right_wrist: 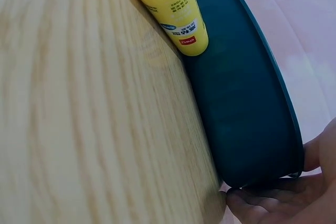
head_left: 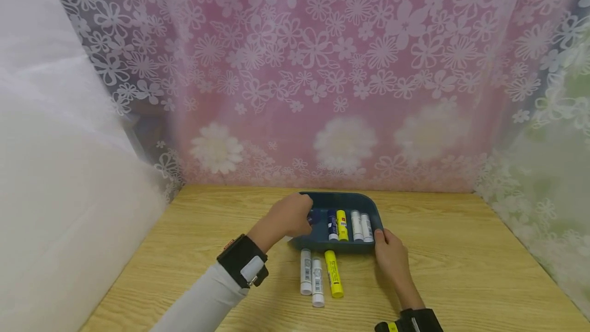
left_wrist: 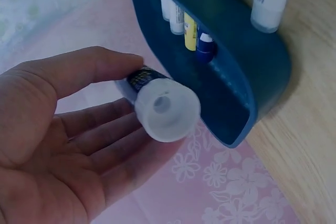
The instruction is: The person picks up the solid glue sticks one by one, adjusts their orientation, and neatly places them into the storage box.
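My left hand [head_left: 292, 215] is over the left end of a dark teal tray [head_left: 338, 246]. Its thumb and fingers hold a dark blue glue stick [left_wrist: 167, 109], whose whitish end faces the left wrist camera. At the tray's front right corner, my right hand [head_left: 393, 256] grips the wall, thumb at the rim and fingers low on the outside. Inside the tray lie a navy glue stick [head_left: 332, 225], a yellow one [head_left: 342, 225] and two white ones, side by side.
In front of the tray, two white glue sticks [head_left: 317, 282] and a yellow glue stick [head_left: 334, 274] lie on the wooden table [head_left: 461, 270]. A pink floral curtain [head_left: 322, 91] hangs behind the table, with pale sheets at both sides.
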`<state>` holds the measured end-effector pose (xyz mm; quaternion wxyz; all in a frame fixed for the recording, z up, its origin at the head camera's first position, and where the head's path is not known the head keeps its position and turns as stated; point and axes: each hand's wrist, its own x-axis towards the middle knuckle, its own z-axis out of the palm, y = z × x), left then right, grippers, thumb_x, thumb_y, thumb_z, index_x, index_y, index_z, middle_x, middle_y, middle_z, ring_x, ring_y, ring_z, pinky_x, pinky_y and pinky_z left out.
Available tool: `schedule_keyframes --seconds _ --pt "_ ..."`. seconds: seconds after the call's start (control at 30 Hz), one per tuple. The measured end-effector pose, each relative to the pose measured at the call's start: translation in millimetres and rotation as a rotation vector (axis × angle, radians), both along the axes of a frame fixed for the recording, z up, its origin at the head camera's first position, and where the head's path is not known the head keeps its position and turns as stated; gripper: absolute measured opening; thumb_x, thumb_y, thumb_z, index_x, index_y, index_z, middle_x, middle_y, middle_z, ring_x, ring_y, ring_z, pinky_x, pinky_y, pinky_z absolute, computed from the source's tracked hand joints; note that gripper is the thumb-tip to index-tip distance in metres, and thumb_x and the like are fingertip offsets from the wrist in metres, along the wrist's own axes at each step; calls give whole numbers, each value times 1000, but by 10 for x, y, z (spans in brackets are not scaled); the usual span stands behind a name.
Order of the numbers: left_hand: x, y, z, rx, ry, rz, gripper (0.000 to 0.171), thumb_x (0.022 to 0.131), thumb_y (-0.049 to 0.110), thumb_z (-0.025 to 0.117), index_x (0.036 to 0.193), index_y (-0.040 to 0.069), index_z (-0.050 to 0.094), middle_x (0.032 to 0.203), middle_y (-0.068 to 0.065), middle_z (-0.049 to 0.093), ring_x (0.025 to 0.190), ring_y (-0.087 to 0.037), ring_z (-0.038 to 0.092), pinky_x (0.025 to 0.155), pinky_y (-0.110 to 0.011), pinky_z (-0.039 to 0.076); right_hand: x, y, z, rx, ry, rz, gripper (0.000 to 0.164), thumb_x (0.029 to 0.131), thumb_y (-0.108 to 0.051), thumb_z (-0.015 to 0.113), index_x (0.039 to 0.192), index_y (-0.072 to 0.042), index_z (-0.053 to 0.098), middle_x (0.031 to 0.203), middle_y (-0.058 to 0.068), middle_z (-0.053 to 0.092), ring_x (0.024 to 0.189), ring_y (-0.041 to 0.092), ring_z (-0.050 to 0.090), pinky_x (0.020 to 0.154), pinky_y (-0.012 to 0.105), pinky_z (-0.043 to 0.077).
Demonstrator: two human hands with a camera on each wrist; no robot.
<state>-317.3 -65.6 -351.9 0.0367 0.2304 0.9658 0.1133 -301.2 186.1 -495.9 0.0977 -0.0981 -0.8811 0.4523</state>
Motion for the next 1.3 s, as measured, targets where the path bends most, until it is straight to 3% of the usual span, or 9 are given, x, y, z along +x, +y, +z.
schedule_keyframes --seconds 0.13,0.33,0.43,0.63,0.8,0.97,1.1,1.2,1.3 --pt "-149 70 51 41 6 20 23 85 9 77 76 9 56 67 0 42 56 -13 40 50 -25 32 2 1 7 8 3 4 44 109 -28 37 127 4 63 121 26 65 105 37 60 88 52 48" --pt "-360 143 91 143 56 47 16 86 13 80 94 5 69 78 -3 63 65 -15 58 58 -24 50 2 0 8 18 9 4 44 109 -27 37 127 4 63 122 27 65 108 40 61 90 54 49" --pt "-447 164 83 219 54 64 14 86 13 79 91 4 70 75 -4 65 62 -16 60 59 -24 51 -2 3 -2 12 9 7 45 109 -27 36 129 5 62 125 28 64 111 42 61 92 56 48" --pt "-591 227 20 325 42 167 21 88 18 79 98 1 71 81 -7 68 65 -18 63 65 -28 58 -12 14 -14 26 23 1 44 109 -28 37 124 3 64 115 24 66 102 35 61 85 50 48" --pt "-667 294 -108 391 63 255 23 87 20 81 97 1 71 85 -9 70 68 -18 63 68 -30 60 5 -10 6 19 19 3 44 109 -27 37 126 4 63 119 26 66 106 39 61 89 52 49" --pt "-677 366 -269 468 77 321 18 85 16 80 86 2 69 78 -8 68 63 -17 61 57 -25 54 8 -30 6 -6 14 13 45 109 -26 37 132 6 60 130 30 62 118 46 59 98 59 47" --pt "-659 431 -393 501 94 356 17 85 15 80 85 1 71 78 -10 70 64 -18 63 54 -25 52 6 -25 10 -5 18 12 44 109 -26 37 130 5 61 127 29 64 115 43 61 95 58 48" --pt "-642 480 -501 535 74 393 18 85 15 80 94 0 74 89 -13 73 76 -23 69 61 -30 58 4 -16 11 2 13 7 44 109 -27 37 127 4 63 120 27 65 108 39 61 90 54 49" --pt "-629 517 -610 570 30 438 31 85 15 81 109 -2 72 99 -16 74 86 -29 72 68 -37 62 -6 -9 12 8 15 0 44 109 -28 37 124 3 64 116 25 66 103 36 61 86 51 49"
